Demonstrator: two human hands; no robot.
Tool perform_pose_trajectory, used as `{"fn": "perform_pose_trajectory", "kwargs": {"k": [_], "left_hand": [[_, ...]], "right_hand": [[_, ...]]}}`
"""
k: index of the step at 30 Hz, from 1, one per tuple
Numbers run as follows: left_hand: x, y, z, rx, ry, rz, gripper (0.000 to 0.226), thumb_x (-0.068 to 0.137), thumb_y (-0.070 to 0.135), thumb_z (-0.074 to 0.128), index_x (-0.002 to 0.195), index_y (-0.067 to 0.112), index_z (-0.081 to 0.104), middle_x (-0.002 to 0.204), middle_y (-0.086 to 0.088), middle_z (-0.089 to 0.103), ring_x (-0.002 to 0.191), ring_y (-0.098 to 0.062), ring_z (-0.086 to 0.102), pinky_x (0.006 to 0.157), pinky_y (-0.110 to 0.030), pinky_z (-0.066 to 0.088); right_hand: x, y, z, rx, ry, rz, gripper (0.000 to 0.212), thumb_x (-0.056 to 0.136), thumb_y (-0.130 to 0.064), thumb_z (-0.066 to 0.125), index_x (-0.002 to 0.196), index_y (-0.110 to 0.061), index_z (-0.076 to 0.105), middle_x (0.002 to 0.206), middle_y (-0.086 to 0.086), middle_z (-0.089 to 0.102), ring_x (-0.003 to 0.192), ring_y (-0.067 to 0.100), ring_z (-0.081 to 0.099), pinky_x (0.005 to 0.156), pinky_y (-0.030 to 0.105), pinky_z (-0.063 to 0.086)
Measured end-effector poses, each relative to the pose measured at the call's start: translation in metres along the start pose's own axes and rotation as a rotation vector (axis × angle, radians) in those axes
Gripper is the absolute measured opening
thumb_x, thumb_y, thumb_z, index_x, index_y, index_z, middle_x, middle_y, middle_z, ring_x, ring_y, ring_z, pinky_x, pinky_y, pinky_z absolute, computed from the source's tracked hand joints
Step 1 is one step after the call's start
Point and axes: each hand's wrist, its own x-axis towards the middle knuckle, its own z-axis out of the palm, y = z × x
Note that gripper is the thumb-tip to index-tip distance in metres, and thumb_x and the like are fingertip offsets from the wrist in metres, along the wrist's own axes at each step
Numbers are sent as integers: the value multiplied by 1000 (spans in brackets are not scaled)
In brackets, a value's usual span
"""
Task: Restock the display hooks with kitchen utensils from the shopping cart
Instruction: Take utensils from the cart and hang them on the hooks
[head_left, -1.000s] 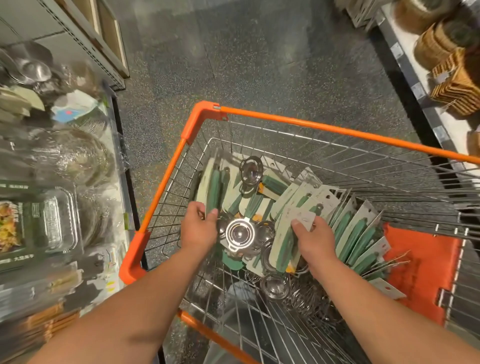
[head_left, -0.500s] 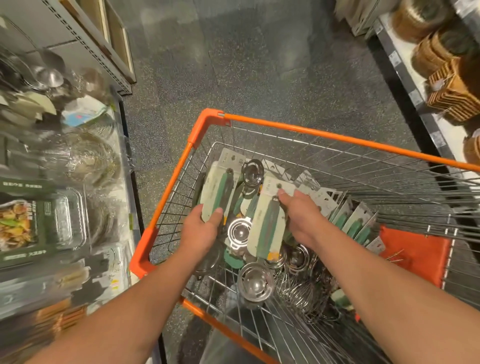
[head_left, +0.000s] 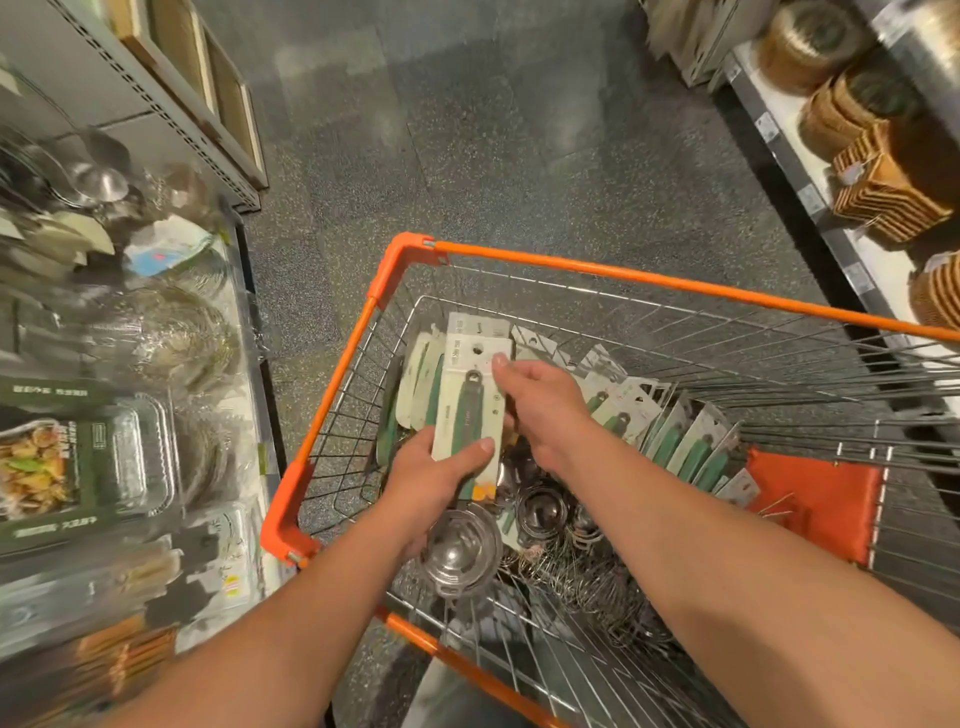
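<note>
With the left hand (head_left: 431, 480) gripping the carded green-handled utensils (head_left: 467, 415) from below and right hand (head_left: 540, 405) fingers (head_left: 500, 362) pinching the top card, loose cards could slide back into the shopping cart (head_left: 332, 395).

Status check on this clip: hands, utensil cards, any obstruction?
Left hand grips carded green-handled utensils over the cart. Right hand pinches the stack's edge. Nothing blocking.

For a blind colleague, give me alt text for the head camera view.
Both hands hold carded green-handled utensils over an orange wire cart: left hand grips the bottom, right hand the top. More carded utensils and steel strainers fill the cart.
</note>
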Motion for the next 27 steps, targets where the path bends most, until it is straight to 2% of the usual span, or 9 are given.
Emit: {"fn": "perform_pose_trajectory", "kwargs": {"k": [4, 9, 12, 14, 17, 19, 21, 24, 27], "left_hand": [[6, -8, -14, -125, 167, 12, 23, 90, 23, 80, 112, 25, 70, 106, -7, 79, 99, -30, 76, 93, -48, 61], [16, -11, -26, -58, 250, 41, 30, 91, 23, 79, 118, 22, 67, 113, -6, 76, 102, -27, 72, 94, -47, 59], [26, -10, -21, -42, 254, 23, 28, 89, 22, 81, 111, 24, 65, 110, -6, 75, 100, -29, 73, 94, -51, 60], [35, -13, -18, -24, 261, 0, 23, 88, 22, 82, 101, 27, 64, 107, -7, 75, 99, -30, 73, 94, -52, 60], [46, -19, -18, 11, 251, -22, 22, 89, 21, 81, 93, 30, 62, 103, -2, 73, 98, -28, 72, 94, -48, 59], [50, -23, -21, 16, 243, -45, 22, 88, 23, 82, 103, 25, 66, 106, -5, 75, 98, -27, 73, 94, -48, 60], [52, -25, -23, 3, 235, -67, 32, 88, 24, 82, 117, 18, 68, 109, -7, 76, 98, -27, 73, 94, -47, 60], [54, -26, -27, -6, 229, -78, 34, 91, 24, 79, 121, 16, 67, 109, -8, 75, 99, -27, 72, 86, -38, 58], [54, -24, -29, -20, 217, -90, 32, 90, 24, 80, 119, 16, 69, 108, -10, 77, 98, -31, 74, 92, -45, 60]], "right_hand": [[10, 6, -19, 6, 107, 73, 27, 103, -39, 60, 113, -15, 68, 114, 6, 71, 103, 19, 69, 92, 38, 61], [24, 2, -26, 172, 36, 330, 52, 103, -46, 57, 147, -19, 48, 140, 17, 56, 122, 32, 60, 96, 50, 58], [39, -2, -13, 295, -9, 457, 69, 99, -60, 57, 151, -18, 42, 141, 27, 53, 126, 41, 58, 90, 55, 57], [50, -2, -4, 378, 40, 519, 79, 94, -63, 61, 151, -12, 40, 136, 30, 55, 122, 43, 60, 93, 55, 56], [62, 0, 2, 442, 138, 570, 76, 93, -58, 67, 146, -8, 45, 124, 21, 61, 114, 36, 64, 93, 48, 58], [68, 4, 4, 414, 152, 586, 66, 94, -50, 69, 141, -8, 50, 110, 12, 60, 115, 27, 63, 94, 42, 57], [70, 9, 4, 333, 155, 612, 59, 92, -45, 72, 136, -10, 57, 99, 7, 57, 112, 21, 61, 83, 38, 55], [66, 23, 0, 112, 138, 602, 45, 87, -37, 74, 122, -10, 61, 118, 9, 59, 109, 23, 59, 80, 38, 52], [62, 44, -3, -48, 187, 513, 44, 78, -29, 80, 113, -6, 67, 115, 13, 68, 93, 25, 63, 80, 38, 57]]}}
